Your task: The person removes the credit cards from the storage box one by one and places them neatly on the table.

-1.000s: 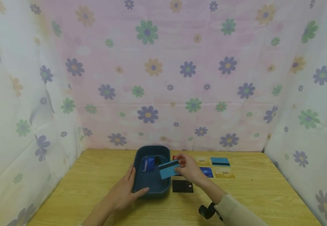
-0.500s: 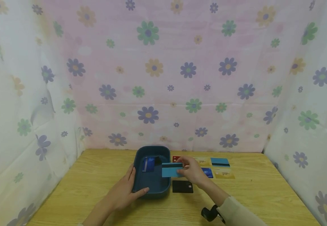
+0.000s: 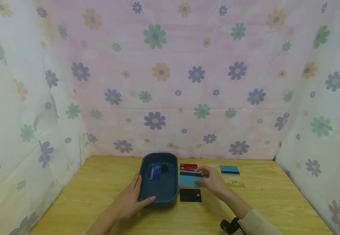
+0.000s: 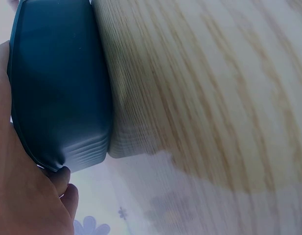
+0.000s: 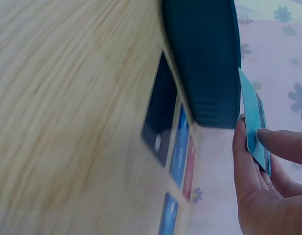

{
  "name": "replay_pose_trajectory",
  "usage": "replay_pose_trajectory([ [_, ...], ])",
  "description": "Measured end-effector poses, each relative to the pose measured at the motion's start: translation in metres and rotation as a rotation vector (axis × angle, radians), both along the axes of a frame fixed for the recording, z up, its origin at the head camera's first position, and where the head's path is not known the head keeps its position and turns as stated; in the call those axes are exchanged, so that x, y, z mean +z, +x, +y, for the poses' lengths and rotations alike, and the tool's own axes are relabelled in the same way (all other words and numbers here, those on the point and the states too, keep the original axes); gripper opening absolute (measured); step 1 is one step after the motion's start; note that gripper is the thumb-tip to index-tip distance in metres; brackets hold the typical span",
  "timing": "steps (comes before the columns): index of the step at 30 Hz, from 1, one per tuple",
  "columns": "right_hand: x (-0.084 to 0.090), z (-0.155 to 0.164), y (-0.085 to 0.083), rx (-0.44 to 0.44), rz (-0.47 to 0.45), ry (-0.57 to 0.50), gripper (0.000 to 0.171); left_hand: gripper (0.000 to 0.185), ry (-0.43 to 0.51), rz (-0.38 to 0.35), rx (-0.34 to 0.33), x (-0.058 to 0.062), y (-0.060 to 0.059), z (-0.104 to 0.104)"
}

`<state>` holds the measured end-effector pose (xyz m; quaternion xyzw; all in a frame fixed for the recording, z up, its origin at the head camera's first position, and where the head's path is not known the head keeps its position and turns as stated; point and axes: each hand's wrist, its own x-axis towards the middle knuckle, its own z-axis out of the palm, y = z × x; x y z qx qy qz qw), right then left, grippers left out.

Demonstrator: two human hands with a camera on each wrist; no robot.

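Observation:
My left hand [image 3: 127, 199] grips the near-left side of a dark blue plastic bin [image 3: 158, 199], fingers along its outer wall and thumb over the near rim. Inside lie a blue card [image 3: 155, 172] and a black card [image 3: 164, 168]. My right hand [image 3: 215, 182] pinches a light blue card with a black stripe [image 3: 187, 178] between thumb and fingers, just right of the bin. The right wrist view shows this card [image 5: 251, 117] tilted, raised above the table cards. Nearest to it are a red card [image 3: 188, 166] behind and a black card [image 3: 190, 195] in front.
Farther right lie another light blue striped card [image 3: 229, 169] and a gold card [image 3: 234, 181]. Dark blue cards [image 5: 179, 147] on the table are mostly hidden by my right hand in the head view. A floral curtain [image 3: 170, 81] rises behind the wooden table [image 3: 275, 195].
My right hand has drawn the light blue card rightward, from over the bin to over the table cards, levelling it on the way. My left hand has kept its place on the bin.

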<state>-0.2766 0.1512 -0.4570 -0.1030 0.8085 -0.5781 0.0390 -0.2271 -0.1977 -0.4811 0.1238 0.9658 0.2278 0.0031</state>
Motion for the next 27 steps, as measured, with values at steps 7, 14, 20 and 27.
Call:
replay_pose_trajectory([
  [7, -0.006, 0.022, 0.003, -0.002, -0.026, -0.007, 0.038, 0.116, 0.001, 0.003, 0.004, -0.003, 0.0, 0.0],
  [14, -0.008, 0.034, 0.005, -0.013, -0.037, 0.015, 0.037, 0.115, -0.003, 0.007, 0.003, -0.003, -0.001, 0.0],
  [20, -0.012, 0.045, 0.009, -0.05, -0.056, 0.078, 0.037, 0.114, -0.002, 0.007, -0.002, -0.001, 0.001, 0.001],
  [27, -0.015, 0.062, 0.012, -0.007, -0.078, 0.078, 0.034, 0.114, 0.003, 0.008, -0.006, 0.001, 0.002, 0.0],
])
